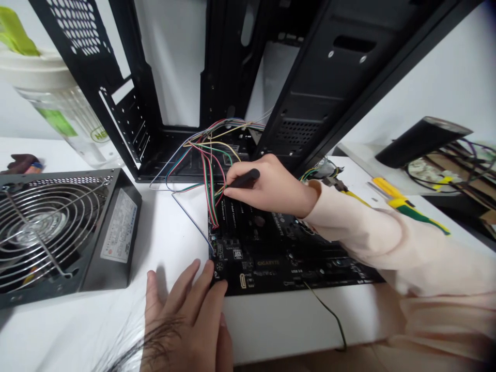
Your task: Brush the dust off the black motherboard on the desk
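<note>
A small black tool (pixel 246 179) is pinched by the right hand (pixel 267 188) among thin coloured wires (pixel 205 175) on the motherboard (pixel 267 258), which is pressed by the spread left hand (pixel 186 315). A wire could be torn loose if pulled too hard.

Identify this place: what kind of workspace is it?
Likely a PC-assembly bench, at home or in a small repair shop: a Gigabyte motherboard lies on a white desk beside an open black computer case and a power supply unit.
</note>
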`<state>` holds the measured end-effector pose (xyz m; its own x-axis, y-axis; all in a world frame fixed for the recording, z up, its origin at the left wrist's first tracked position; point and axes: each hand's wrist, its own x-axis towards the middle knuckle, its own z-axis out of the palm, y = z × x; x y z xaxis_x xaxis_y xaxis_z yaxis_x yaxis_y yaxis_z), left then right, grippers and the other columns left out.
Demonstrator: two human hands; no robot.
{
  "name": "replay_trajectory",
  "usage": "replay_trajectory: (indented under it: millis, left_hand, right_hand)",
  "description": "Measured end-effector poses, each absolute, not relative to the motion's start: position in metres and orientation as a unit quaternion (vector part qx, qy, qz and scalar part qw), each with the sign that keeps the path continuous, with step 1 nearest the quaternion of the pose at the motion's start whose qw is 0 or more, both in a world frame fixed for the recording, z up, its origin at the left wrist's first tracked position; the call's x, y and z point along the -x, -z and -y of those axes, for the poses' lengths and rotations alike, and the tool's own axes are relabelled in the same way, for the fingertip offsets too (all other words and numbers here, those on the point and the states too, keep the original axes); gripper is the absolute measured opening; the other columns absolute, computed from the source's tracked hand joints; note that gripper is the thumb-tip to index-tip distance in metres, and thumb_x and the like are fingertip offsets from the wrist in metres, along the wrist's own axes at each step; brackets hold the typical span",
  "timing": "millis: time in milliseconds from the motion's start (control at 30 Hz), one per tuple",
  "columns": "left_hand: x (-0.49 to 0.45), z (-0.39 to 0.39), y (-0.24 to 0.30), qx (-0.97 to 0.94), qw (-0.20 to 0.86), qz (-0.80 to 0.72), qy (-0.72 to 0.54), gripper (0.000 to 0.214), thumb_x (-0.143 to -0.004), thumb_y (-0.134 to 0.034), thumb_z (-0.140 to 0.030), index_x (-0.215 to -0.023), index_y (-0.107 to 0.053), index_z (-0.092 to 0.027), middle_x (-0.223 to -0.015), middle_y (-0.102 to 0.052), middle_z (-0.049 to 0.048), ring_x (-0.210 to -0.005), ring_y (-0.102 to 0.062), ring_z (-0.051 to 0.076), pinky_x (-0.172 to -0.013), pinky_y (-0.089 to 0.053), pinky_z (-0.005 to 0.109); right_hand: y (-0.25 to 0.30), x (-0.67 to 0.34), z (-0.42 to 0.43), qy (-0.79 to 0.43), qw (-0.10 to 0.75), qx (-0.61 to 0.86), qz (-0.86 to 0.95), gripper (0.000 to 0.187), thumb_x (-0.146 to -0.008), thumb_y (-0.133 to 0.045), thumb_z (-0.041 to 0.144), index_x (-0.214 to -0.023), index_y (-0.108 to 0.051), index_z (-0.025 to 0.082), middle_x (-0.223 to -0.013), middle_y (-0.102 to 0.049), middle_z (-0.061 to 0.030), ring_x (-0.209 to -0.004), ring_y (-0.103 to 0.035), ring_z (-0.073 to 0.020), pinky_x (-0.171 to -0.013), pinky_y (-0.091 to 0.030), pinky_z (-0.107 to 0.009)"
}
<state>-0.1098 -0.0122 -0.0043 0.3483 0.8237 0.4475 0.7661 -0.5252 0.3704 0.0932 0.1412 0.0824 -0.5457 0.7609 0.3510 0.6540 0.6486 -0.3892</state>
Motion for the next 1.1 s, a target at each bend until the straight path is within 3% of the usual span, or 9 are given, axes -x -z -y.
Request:
replay_trajectory:
  millis: [167,467,1100]
  left_hand:
    - [0.109,0.013,0.002,-0.817,0.052,-0.490,-0.300,0.028,-0.086,-0.048,-0.022,-0.110,-0.061,-0.026,-0.126,-0.065,-0.0024,-0.119,-0.056,0.021,-0.121,0.000,0.050]
    - [0.109,0.013,0.001,-0.814,0.072,-0.491,-0.302,0.027,-0.086,-0.049,-0.024,-0.110,-0.061,-0.028,-0.126,-0.064,-0.0033,-0.120,-0.056,0.021,-0.120,0.001,0.049]
    - [0.109,0.014,0.000,-0.812,0.071,-0.492,-0.306,0.029,-0.085,-0.046,-0.022,-0.110,-0.060,-0.026,-0.125,-0.065,-0.0016,-0.121,-0.054,0.022,-0.119,-0.002,0.050]
  right_hand:
    - [-0.082,-0.100,-0.137,-0.105,0.238,0.335,0.906,0.007,-0.082,-0.060,0.018,-0.077,-0.063,0.014,-0.076,-0.068,-0.0002,-0.065,-0.058,-0.0086,-0.067,-0.041,-0.019]
    - [-0.087,-0.092,-0.127,-0.150,0.242,0.422,0.861,0.005,-0.075,-0.066,0.015,-0.071,-0.064,0.014,-0.061,-0.060,0.0055,-0.054,-0.047,-0.0043,-0.063,-0.037,-0.018]
    - [-0.091,-0.083,-0.101,-0.269,0.223,0.493,0.797,0.007,-0.072,-0.066,0.015,-0.065,-0.064,0.014,-0.059,-0.059,0.0050,-0.054,-0.047,-0.0045,-0.053,-0.037,-0.018]
